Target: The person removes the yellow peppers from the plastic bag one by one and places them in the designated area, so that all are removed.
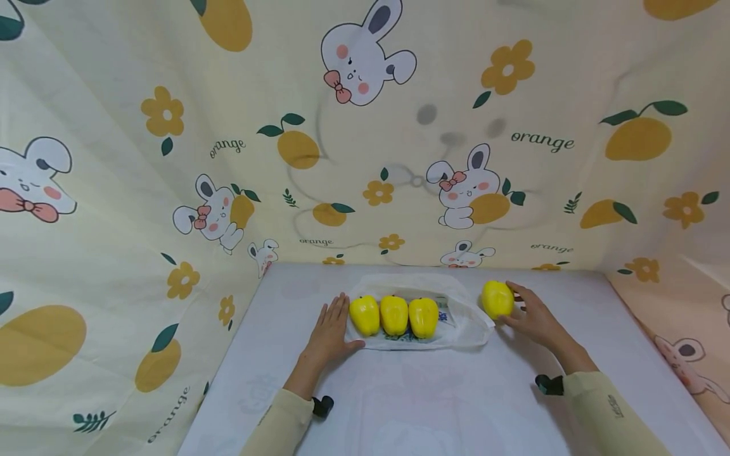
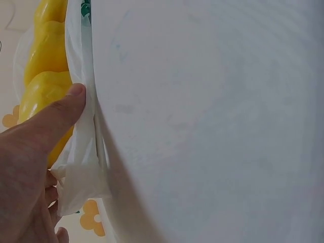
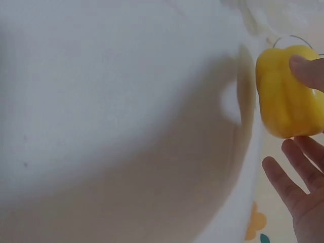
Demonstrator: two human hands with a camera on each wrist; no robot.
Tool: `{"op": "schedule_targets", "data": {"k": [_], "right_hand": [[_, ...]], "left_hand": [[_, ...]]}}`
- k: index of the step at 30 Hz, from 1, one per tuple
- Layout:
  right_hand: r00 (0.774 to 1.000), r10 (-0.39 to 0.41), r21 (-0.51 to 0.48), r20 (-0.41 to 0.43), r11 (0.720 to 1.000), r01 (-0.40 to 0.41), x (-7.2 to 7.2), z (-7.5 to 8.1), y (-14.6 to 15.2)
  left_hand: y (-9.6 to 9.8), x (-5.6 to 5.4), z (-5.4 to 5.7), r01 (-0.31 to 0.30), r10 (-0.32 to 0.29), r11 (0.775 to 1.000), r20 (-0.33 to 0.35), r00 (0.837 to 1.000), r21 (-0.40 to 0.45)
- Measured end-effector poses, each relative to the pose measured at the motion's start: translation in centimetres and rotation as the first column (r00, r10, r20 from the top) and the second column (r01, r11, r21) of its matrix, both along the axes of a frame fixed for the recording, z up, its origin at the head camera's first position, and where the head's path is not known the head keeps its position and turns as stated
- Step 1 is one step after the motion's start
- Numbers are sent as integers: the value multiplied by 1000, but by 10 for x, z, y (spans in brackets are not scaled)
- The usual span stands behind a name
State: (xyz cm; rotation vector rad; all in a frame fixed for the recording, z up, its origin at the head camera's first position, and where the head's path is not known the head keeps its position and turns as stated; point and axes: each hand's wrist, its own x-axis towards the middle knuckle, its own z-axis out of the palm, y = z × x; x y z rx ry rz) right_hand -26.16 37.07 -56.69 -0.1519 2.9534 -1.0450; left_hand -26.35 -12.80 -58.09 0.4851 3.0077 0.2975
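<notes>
Three yellow bell peppers, the left one point(image 1: 364, 315), the middle one point(image 1: 394, 315) and the right one point(image 1: 424, 317), stand in a row on a white plastic bag point(image 1: 393, 344). My left hand point(image 1: 331, 332) rests at the bag's left end, fingers straight beside the left pepper, thumb along the near edge. In the left wrist view that thumb point(image 2: 68, 104) overlaps the bag's rim in front of the peppers. My right hand point(image 1: 533, 318) holds a fourth yellow bell pepper point(image 1: 497, 299) between thumb and fingertips, just past the bag's right end. The right wrist view shows this pepper point(image 3: 288, 96) with several fingers spread below it.
A white-covered table point(image 1: 410, 399) lies under everything. A cloth curtain point(image 1: 388, 145) with rabbits and oranges hangs behind and to the sides. Some printed paper or bag print point(image 1: 447, 311) shows right of the row. A small black device sits at each wrist.
</notes>
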Motion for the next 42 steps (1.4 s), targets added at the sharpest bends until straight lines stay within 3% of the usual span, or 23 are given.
{"op": "schedule_targets", "data": {"k": [16,38,42], "right_hand": [[990,-60,-25,130,998,64,-6,-3,2],[988,-43,-38,150,998,49,-9,-2,12],[993,-32,-31,112,999,36,-9,1,11]], "left_hand": [[0,0,1,3,-3,1000,-4,1000,16],[-1,-3,-6,5,-5,1000,16,1000,-4],[-2,-5,-6,4,-4,1000,21,1000,-6]]}}
